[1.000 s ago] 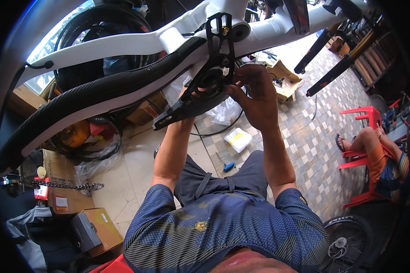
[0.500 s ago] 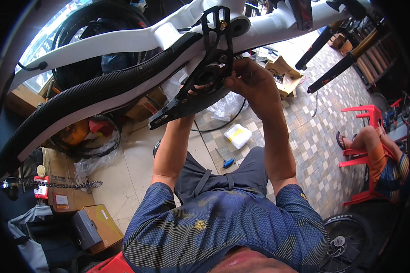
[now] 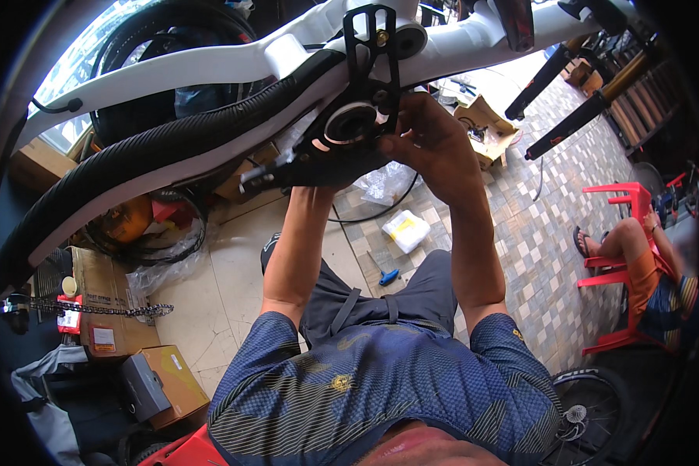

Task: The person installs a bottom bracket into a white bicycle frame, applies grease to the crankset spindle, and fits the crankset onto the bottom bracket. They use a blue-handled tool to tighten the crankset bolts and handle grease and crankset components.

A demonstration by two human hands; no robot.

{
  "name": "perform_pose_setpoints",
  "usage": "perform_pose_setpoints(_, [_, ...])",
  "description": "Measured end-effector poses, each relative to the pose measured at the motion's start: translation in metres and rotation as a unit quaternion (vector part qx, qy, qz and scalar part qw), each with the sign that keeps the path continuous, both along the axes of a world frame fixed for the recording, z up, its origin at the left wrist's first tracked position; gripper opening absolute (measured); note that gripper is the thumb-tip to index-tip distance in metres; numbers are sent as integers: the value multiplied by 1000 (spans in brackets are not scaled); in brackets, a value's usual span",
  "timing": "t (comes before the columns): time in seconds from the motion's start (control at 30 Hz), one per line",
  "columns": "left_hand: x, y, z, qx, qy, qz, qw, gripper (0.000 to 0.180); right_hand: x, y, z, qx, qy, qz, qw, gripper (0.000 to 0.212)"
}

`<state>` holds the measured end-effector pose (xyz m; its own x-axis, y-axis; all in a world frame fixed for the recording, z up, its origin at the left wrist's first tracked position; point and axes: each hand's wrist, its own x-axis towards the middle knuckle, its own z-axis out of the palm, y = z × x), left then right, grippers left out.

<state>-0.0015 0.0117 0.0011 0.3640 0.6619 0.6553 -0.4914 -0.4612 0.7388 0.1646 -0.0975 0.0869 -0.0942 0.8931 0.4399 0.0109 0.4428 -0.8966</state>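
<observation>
A black chain guide (image 3: 371,58) with a slotted upper plate and a blurred lower arm lies against the bottom bracket area of a white bicycle frame (image 3: 241,66). Its ring surrounds the round bottom bracket opening (image 3: 351,123). My right hand (image 3: 431,144) is closed at the guide's right edge, thumb and fingers pinching it just below the plate. From below, my left hand (image 3: 322,189) reaches up behind the guide's lower part, which hides its fingers. A ribbed black protector (image 3: 171,132) runs along the frame's lower left tube.
A fork (image 3: 590,105) hangs at upper right. On the tiled floor are an open carton (image 3: 485,132), a white packet (image 3: 406,231) and a blue-handled tool (image 3: 388,276). Cartons (image 3: 167,380) and a hanging chain (image 3: 101,309) are left. A person (image 3: 645,279) sits right on a red chair (image 3: 606,279).
The guide's lower arm has swung left and up, now blurred, and the bottom bracket opening shows more fully. My left hand has shifted slightly; my right keeps its pinch.
</observation>
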Motion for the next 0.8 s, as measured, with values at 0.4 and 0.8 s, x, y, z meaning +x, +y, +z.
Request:
perform_pose_setpoints(0.4, [-2, 4, 10, -82, -111, -119, 983, 51, -11, -9, 1, 86, -81, -82, 990, 26])
perform_pose_setpoints(0.8, [-19, -26, 2, -227, -221, -354, 880, 54, -12, -10, 1, 98, -107, -104, 984, 23])
